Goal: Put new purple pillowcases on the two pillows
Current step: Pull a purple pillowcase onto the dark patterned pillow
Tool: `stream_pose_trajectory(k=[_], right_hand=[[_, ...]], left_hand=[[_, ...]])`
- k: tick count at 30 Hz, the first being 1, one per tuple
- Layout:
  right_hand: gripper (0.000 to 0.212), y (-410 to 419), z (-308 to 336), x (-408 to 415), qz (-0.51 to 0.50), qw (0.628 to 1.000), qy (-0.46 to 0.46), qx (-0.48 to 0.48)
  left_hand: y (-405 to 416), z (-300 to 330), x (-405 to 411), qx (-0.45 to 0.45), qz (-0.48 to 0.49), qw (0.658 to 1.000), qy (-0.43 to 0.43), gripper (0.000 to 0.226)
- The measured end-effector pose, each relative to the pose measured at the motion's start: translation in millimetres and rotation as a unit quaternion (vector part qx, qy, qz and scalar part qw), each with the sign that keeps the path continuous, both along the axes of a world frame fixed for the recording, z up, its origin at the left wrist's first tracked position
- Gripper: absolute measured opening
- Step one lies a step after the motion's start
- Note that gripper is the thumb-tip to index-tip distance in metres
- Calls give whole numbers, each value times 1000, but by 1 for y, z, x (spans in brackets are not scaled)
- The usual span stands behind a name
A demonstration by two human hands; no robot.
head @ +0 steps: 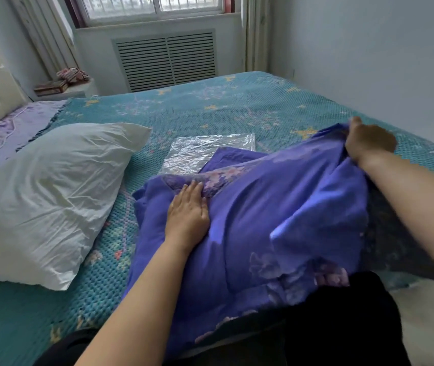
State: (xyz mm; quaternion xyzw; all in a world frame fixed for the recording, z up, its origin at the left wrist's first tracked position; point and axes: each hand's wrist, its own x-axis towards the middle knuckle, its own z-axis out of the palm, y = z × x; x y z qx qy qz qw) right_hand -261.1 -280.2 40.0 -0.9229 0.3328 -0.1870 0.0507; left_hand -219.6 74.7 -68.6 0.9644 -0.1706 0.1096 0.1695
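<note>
Head view: purple pillowcase (276,207) (bulging, contents hidden) under both hands.

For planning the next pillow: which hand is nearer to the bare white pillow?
Left. The left hand lies just right of the white pillow; the right hand is far across, gripping the purple pillowcase.

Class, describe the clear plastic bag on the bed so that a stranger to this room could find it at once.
Start at the bed with the teal knitted cover. Near its middle, between the bare white pillow and the purple pillowcase that both hands are working on, lies the plastic bag, flat and seemingly empty. It is the only see-through, shiny, crinkled thing there; everything around it is cloth.
</note>
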Motion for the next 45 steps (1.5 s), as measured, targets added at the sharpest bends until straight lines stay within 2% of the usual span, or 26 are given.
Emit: stream_pose_trajectory(k=[3, 5, 8, 10, 12, 14, 16, 17, 19, 21, 24, 26, 28, 29, 31, 33, 35, 37, 38, 40, 43, 44, 45], right_hand=[[36, -11, -13, -5, -13, 999, 15, 30], [58, -3, -16, -1, -4, 993, -19, 116], [104, 14, -10, 1, 5, 969, -55, 243], [125, 28, -14, -5, 28, 970, -15, 242], [136, 41, -24, -23, 26, 980, 30, 194], [139, 45, -39, -40, -17, 988, 43, 148], [129, 41, -52, -51, -60, 990, 39, 120], [118, 39, -56, -53, -61, 991, 38, 115], [83, 42, -57, -52, -20, 988, 37, 148], [50, 51, -52, -48, 47, 978, -1, 204], [34, 65, -30, -49, 105, 930, -165, 312], [24, 73, -8, -52, 112, 902, -268, 318], [20, 86, 14, -46, 125, 888, -334, 290], [21, 95, 22, -40, 141, 882, -353, 280], [28, 109, 28, -20, 155, 886, -333, 284], [53, 118, 19, -3, 149, 912, -210, 318], [84, 130, -3, 3, 159, 928, -53, 332], [91, 142, -27, -3, 148, 936, 13, 319], [89, 148, -37, -7, 140, 944, 28, 298], [69, 166, -54, -15, 140, 954, 31, 263], [36, 194, -75, -32, 148, 926, -98, 332], [31, 193, -82, -40, 150, 911, -140, 358], [30, 185, -87, -48, 154, 911, -153, 352]], left_hand=[[-12, 0, 2, 9, 14, 1000, 10, 49], [-6, -2, 6, 13, 34, 999, 16, 49], [-1, 2, 8, 15, 29, 999, 12, 49], [-3, 6, 5, 31, 15, 999, 7, 49], [0, 11, 3, 23, 28, 999, 16, 51], [15, 16, 5, -41, 115, 991, 50, 60], [37, 18, 12, -147, 223, 958, 106, 74], [49, 16, 16, -172, 251, 943, 138, 80], [64, 7, 23, -165, 247, 933, 203, 92], [68, 7, 20, -190, 214, 933, 218, 99], [76, 25, 18, -272, 196, 932, 139, 76], [89, 45, 26, -320, 185, 926, 80, 62], [108, 66, 42, -341, 184, 921, 27, 66], [116, 76, 51, -336, 189, 923, 13, 71], [130, 86, 69, -288, 232, 928, 42, 78], [132, 80, 77, -158, 279, 944, 75, 71], [123, 61, 69, -48, 223, 971, 69, 60], [102, 33, 51, -13, 143, 988, 51, 55], [92, 21, 38, -8, 138, 989, 43, 54], [79, 6, 19, 6, 154, 988, 17, 54], [83, 1, 11, 3, 166, 986, 19, 54], [87, -1, 14, 0, 167, 986, 27, 54], [91, -3, 17, 3, 165, 986, 37, 55]])
